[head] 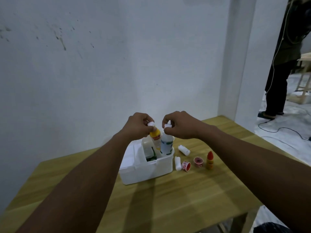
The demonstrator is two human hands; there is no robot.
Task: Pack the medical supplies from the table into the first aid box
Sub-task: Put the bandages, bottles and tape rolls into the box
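The white first aid box (148,172) stands open on the wooden table (168,199). My left hand (137,126) grips the white cap of a yellow bottle (155,137), held tilted over the box. My right hand (179,125) pinches the white cap of a clear bottle (166,145) with a green-printed label, whose base is inside the box at its right end. Something dark green (151,156) lies in the box. To the right of the box lie two small white bottles (184,150) (177,163), two red-and-white tape rolls (186,166) (198,161), and an upright red-capped yellow bottle (209,160).
A white wall runs close behind the table. At the far right a person in dark clothes (279,73) stands on the floor beside wooden frames, with cables (277,130) on the floor. The table's right edge is near the loose items.
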